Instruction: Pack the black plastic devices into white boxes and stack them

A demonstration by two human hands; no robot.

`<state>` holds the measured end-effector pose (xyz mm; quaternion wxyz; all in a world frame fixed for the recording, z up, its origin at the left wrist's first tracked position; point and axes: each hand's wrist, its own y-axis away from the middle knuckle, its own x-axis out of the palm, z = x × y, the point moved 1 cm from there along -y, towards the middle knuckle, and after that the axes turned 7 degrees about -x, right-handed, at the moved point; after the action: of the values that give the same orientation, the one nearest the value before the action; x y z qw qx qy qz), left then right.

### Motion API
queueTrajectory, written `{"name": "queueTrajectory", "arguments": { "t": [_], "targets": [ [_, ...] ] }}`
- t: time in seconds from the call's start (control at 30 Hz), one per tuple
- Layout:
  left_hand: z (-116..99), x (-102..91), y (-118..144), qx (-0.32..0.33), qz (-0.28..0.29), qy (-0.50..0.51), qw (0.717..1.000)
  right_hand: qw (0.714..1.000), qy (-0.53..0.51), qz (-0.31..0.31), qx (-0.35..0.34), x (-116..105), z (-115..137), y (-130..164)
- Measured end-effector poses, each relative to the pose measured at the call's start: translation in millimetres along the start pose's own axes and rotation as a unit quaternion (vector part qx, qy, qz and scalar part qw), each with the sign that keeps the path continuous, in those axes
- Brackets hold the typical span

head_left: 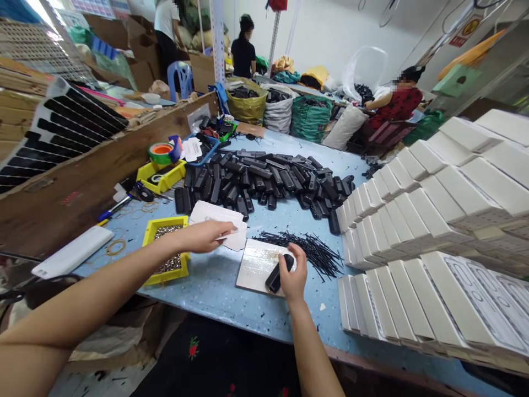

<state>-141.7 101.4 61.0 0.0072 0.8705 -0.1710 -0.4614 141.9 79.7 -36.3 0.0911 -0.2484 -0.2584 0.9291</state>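
My right hand (294,277) grips a small black plastic part (278,273) and rests it on a white board (256,263) lying on the blue table (219,292). My left hand (205,236) reaches across and pinches a white paper sheet (221,218) just left of the board. A scatter of thin black sticks (308,248) lies right of my right hand. Behind them a large heap of black plastic parts (264,179) covers the table's middle.
A yellow tray of small metal pieces (167,249) sits under my left forearm. Another yellow tray with tape rolls (162,165) is further back. Stacked white boxes (433,220) fill the right side. A wooden board (82,182) edges the left. Other people work at the back.
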Motion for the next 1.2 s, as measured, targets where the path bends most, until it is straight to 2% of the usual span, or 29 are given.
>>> {"name": "queueTrajectory", "arguments": {
  "t": [0.03,0.1,0.13,0.2,0.27,0.3,0.33,0.4,0.47,0.53,0.6,0.67,0.73,0.8,0.87,0.93,1.0,1.07,1.13,1.17,1.2],
  "targets": [
    [-15,3.9,11,-0.006,0.052,0.114,0.992,0.999,-0.017,0.007,-0.051,-2,18,-1],
    [-42,20.0,29,-0.021,0.145,0.308,0.94,0.987,-0.027,0.044,-0.155,-4,56,-5],
    [-51,31.0,36,-0.031,0.161,0.367,0.916,0.978,-0.018,0.073,-0.194,-4,72,-6],
    [-58,55.4,45,-0.048,0.141,0.443,0.884,0.967,0.005,0.125,-0.224,-5,92,-7],
    [-51,78.8,49,-0.044,0.112,0.491,0.863,0.965,0.017,0.153,-0.212,-8,97,-4],
    [-44,88.7,51,-0.032,0.114,0.496,0.86,0.963,0.021,0.17,-0.206,-10,95,-1],
    [-36,96.8,52,-0.022,0.116,0.479,0.87,0.959,0.023,0.196,-0.203,-12,91,3],
    [-21,106.4,58,-0.021,0.12,0.394,0.911,0.938,0.018,0.276,-0.207,-15,84,13],
    [-10,107.4,64,-0.04,0.121,0.306,0.943,0.919,-0.009,0.339,-0.2,-17,79,22],
    [-8,101.7,68,-0.039,0.118,0.248,0.961,0.923,-0.053,0.342,-0.165,-17,76,25],
    [-14,93.2,69,-0.009,0.101,0.198,0.975,0.941,-0.12,0.294,-0.118,-18,74,22],
    [-24,85.9,68,0.005,0.088,0.169,0.982,0.95,-0.172,0.245,-0.093,-21,73,16],
    [-35,82.3,65,0.007,0.106,0.19,0.976,0.946,-0.167,0.256,-0.106,-24,71,8],
    [-43,82.2,62,0.013,0.132,0.225,0.965,0.925,-0.112,0.332,-0.145,-25,70,2],
    [-46,83.8,60,0.001,0.133,0.239,0.962,0.89,-0.072,0.413,-0.179,-25,69,-2],
    [-44,85.4,57,-0.028,0.129,0.228,0.965,0.862,-0.064,0.464,-0.191,-25,67,-2],
    [-39,85.4,55,-0.031,0.14,0.211,0.967,0.85,-0.087,0.489,-0.176,-24,66,1],
    [-34,84.0,55,0.004,0.147,0.192,0.97,0.872,-0.138,0.454,-0.122,-24,64,5],
    [-31,83.1,56,0.039,0.122,0.181,0.975,0.918,-0.218,0.332,-0.015,-21,60,10],
    [-31,83.9,57,0.05,0.108,0.181,0.976,0.929,-0.257,0.259,0.054,-18,57,13],
    [-33,86.0,58,0.058,0.102,0.182,0.976,0.925,-0.293,0.207,0.123,-13,54,16]
  ]
}}
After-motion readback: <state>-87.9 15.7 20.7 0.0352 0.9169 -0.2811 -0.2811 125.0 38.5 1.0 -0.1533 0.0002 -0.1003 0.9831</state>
